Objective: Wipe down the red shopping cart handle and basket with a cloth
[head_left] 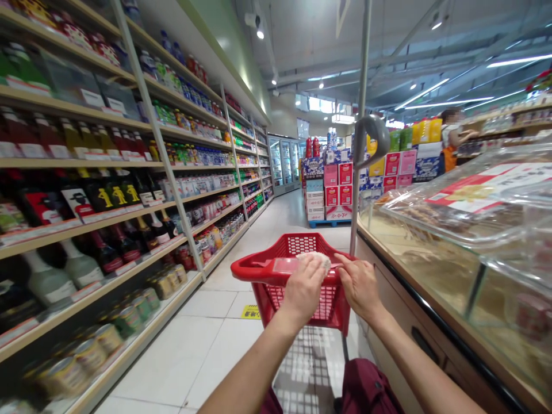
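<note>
A red plastic shopping cart (297,244) with a perforated basket stands straight in front of me. Its thick red handle (259,270) runs across the near side. My left hand (305,282) presses a whitish cloth (323,261) down on the handle's middle, its fingers closed over the cloth. At the handle's right end, my right hand (359,284) grips the rim with bent fingers, the index finger reaching toward the cloth. The palm sides of both hands are hidden. The two hands are close together but apart.
Shelves of bottles and cans (103,213) line the left side. On the right stands a glass-topped display counter (435,259), with a metal pole (360,115) near it. Stacked boxes (332,190) rise ahead. A person (451,141) is farther back on the right.
</note>
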Tool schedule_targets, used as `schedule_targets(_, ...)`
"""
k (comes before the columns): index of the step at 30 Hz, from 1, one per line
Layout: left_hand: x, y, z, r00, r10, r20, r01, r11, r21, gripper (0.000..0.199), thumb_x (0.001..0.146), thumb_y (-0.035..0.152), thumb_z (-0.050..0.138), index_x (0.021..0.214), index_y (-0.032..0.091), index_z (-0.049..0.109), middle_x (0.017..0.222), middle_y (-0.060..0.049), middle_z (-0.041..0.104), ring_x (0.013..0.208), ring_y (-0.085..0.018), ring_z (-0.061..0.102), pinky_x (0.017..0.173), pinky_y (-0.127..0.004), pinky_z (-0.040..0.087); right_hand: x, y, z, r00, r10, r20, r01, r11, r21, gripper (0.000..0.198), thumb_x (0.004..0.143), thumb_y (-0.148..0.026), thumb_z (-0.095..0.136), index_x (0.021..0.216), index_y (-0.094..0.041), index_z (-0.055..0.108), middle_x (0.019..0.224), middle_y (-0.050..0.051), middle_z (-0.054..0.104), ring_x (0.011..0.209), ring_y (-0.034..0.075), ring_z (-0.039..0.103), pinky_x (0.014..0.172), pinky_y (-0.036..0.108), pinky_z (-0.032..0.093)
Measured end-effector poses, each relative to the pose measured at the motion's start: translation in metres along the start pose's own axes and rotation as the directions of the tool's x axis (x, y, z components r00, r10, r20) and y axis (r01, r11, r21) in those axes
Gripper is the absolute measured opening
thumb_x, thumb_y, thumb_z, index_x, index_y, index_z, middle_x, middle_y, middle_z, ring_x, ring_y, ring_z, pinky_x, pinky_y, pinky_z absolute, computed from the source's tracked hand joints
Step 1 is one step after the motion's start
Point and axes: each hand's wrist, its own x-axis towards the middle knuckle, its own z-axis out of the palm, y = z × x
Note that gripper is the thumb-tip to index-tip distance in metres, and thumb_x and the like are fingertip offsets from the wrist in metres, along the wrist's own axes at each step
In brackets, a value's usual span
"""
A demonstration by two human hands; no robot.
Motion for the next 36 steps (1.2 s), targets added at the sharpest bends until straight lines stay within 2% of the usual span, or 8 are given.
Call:
schedule_targets(2, -0.004, -0.006, -0.003, 0.999, -0.029, -0.022, 0.029, 1.0, 0.0, 0.03, 0.083, 0.013, 0.037, 0.106, 0.018, 0.055, 0.115, -0.007, 0.056, 0.113, -0.018, 0.044, 0.097, -0.039, 0.04, 0.0, 0.0, -0.001, 1.0, -0.002, 0.01, 0.002, 1.0, 0.008, 0.038, 0.088, -0.03, 0.028, 0.112, -0.015, 0.053, 0.087, 0.006, 0.065, 0.081, 0.018, 0.053, 0.082, 0.035, 0.03)
schedule_targets(6, -0.012, -0.027, -0.013, 0.954, -0.263, -0.144, 0.271, 0.962, 0.04, 0.028, 0.083, 0.013, 0.036, 0.1, 0.016, 0.058, 0.109, -0.008, 0.059, 0.104, -0.018, 0.051, 0.093, -0.041, 0.044, 0.0, -0.002, 0.0, 1.0, 0.012, -0.007, -0.012, 1.0, 0.01, 0.037, 0.087, -0.03, 0.029, 0.111, -0.015, 0.054, 0.087, 0.006, 0.064, 0.079, 0.017, 0.053, 0.083, 0.035, 0.03)
schedule_targets(12, -0.011, -0.007, 0.0, 1.0, 0.007, -0.027, -0.007, 0.999, 0.032, 0.034, 0.082, 0.011, 0.035, 0.11, 0.019, 0.053, 0.119, -0.006, 0.054, 0.119, -0.018, 0.039, 0.099, -0.041, 0.039, -0.001, 0.0, 0.0, 1.0, -0.002, 0.024, 0.002, 1.0, 0.003, 0.037, 0.088, -0.03, 0.029, 0.112, -0.015, 0.053, 0.086, 0.005, 0.064, 0.082, 0.018, 0.053, 0.083, 0.036, 0.03)
schedule_targets(19, -0.027, -0.037, -0.011, 0.954, -0.213, -0.214, 0.236, 0.967, 0.092, 0.03, 0.082, 0.012, 0.036, 0.106, 0.015, 0.055, 0.113, -0.01, 0.058, 0.11, -0.019, 0.048, 0.096, -0.042, 0.041, -0.001, 0.0, 0.001, 1.0, 0.006, -0.005, -0.006, 1.0, -0.006, 0.037, 0.088, -0.031, 0.028, 0.11, -0.016, 0.054, 0.086, 0.005, 0.064, 0.08, 0.018, 0.053, 0.083, 0.036, 0.03)
schedule_targets(23, -0.022, -0.012, 0.004, 0.992, -0.03, -0.119, 0.041, 0.995, 0.094, 0.032, 0.082, 0.011, 0.037, 0.108, 0.016, 0.054, 0.118, -0.008, 0.055, 0.12, -0.02, 0.039, 0.099, -0.039, 0.039, -0.001, 0.0, 0.0, 1.0, -0.006, -0.004, 0.006, 1.0, -0.011, 0.037, 0.088, -0.031, 0.029, 0.11, -0.016, 0.055, 0.087, 0.006, 0.064, 0.081, 0.018, 0.053, 0.082, 0.036, 0.03)
schedule_targets(25, -0.022, -0.01, 0.005, 0.994, -0.006, -0.106, 0.013, 0.998, 0.069, 0.032, 0.082, 0.011, 0.037, 0.11, 0.017, 0.053, 0.12, -0.008, 0.054, 0.121, -0.019, 0.037, 0.099, -0.039, 0.038, -0.001, 0.001, -0.001, 1.0, -0.015, 0.002, 0.015, 1.0, -0.014, 0.037, 0.088, -0.031, 0.028, 0.11, -0.016, 0.054, 0.09, 0.006, 0.064, 0.082, 0.018, 0.053, 0.082, 0.036, 0.031)
schedule_targets(31, -0.023, -0.036, -0.012, 0.94, -0.302, -0.161, 0.304, 0.953, -0.009, 0.033, 0.082, 0.013, 0.036, 0.111, 0.018, 0.05, 0.116, -0.009, 0.056, 0.112, -0.019, 0.046, 0.097, -0.044, 0.038, 0.0, 0.0, 0.0, 1.0, 0.001, 0.009, -0.001, 1.0, -0.02, 0.037, 0.087, -0.031, 0.03, 0.11, -0.016, 0.055, 0.088, 0.006, 0.065, 0.082, 0.018, 0.054, 0.083, 0.037, 0.031)
schedule_targets(36, -0.006, -0.007, -0.008, 0.956, -0.27, 0.11, 0.286, 0.943, -0.168, 0.064, 0.075, 0.021, 0.049, 0.131, 0.01, 0.02, 0.131, -0.017, 0.039, 0.123, -0.021, 0.034, 0.1, -0.041, 0.035, 0.009, -0.013, -0.006, 0.998, 0.037, 0.059, -0.04, 0.998, 0.049, 0.035, 0.086, -0.032, 0.033, 0.108, -0.017, 0.055, 0.098, 0.007, 0.064, 0.091, 0.02, 0.054, 0.084, 0.038, 0.035)
